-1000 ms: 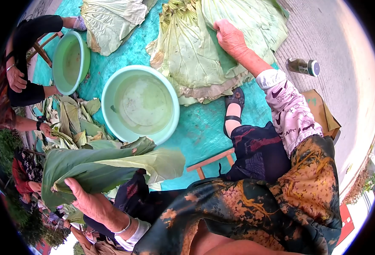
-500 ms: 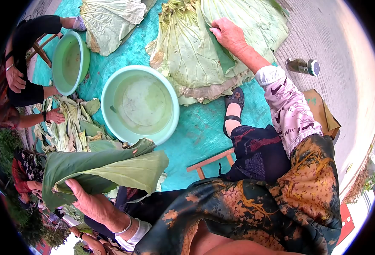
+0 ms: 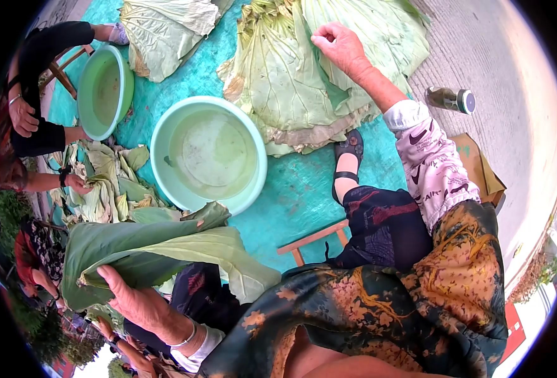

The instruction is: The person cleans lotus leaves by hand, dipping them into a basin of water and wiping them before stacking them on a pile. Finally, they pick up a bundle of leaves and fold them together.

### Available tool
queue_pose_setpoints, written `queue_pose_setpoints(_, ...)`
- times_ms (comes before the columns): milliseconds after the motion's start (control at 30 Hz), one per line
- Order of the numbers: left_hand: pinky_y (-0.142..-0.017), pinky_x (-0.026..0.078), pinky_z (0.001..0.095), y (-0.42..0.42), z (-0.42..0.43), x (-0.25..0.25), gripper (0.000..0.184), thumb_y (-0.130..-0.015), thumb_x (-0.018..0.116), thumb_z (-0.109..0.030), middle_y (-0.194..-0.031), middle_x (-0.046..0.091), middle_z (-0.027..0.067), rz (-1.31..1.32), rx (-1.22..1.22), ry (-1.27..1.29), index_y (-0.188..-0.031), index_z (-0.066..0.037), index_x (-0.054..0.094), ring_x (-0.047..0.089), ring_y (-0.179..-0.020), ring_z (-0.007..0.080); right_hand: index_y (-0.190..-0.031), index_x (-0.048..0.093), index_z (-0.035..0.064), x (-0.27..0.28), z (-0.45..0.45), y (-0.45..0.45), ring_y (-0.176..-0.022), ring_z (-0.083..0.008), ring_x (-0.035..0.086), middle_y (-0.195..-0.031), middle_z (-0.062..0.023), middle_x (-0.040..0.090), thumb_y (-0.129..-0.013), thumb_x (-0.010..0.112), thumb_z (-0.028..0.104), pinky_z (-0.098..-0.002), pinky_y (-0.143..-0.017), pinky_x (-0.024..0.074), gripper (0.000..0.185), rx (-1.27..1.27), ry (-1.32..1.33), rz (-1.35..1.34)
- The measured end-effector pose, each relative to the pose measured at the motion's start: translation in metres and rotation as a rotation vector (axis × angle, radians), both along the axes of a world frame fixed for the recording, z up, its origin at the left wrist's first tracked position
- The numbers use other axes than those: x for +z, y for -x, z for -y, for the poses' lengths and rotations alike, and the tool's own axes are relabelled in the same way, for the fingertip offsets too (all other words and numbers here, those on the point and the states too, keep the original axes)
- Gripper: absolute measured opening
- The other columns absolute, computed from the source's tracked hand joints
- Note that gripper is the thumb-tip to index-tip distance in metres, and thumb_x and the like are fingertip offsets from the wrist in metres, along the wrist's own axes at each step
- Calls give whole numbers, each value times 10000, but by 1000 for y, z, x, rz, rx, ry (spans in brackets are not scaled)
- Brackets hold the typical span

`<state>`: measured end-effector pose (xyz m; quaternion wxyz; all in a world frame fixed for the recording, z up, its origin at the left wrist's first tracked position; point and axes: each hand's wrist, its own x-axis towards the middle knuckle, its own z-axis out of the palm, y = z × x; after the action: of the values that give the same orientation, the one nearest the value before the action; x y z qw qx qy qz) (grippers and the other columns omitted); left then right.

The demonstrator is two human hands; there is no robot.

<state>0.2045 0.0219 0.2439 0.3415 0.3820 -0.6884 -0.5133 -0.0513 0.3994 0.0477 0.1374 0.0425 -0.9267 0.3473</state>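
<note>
My left hand point(image 3: 146, 305), at the lower left, is closed on a folded bundle of large green lotus leaves point(image 3: 146, 246). A paler flap of the bundle spreads right across my lap. My right hand point(image 3: 341, 50) is over a broad stack of pale, drying lotus leaves point(image 3: 278, 82) at the top. Its thumb and fingertips are pinched together beside a dark fold between leaves; what they hold, if anything, I cannot make out. Between my hands stands a large pale green basin point(image 3: 212, 157) with shallow water in it.
Another green basin point(image 3: 104, 91) stands upper left beside a seated person, whose hand point(image 3: 78, 183) is at a heap of crumpled leaves point(image 3: 111, 176). More leaves point(image 3: 162, 38) lie on the turquoise sheet point(image 3: 297, 183). A lidded jar point(image 3: 448, 99) and a cardboard box point(image 3: 477, 167) are at right.
The leaf flap at my left hand has opened out and dropped to the right. My right hand has shifted slightly upward, and the dark fold below it has narrowed. The other person's hand moved slightly down.
</note>
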Motion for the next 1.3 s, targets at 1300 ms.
queue_pose_setpoints(1300, -910, 428, 355, -3, 4, -4, 501, -851, 630, -303, -1195, 524, 91, -51, -78, -51, -1228, -3, 491, 523, -1020, 195, -852, 536, 82, -27, 20, -59, -749, -328, 594, -785, -126, 606, -781, 628, 308, -427, -642, 464, 254, 254, -346, 266)
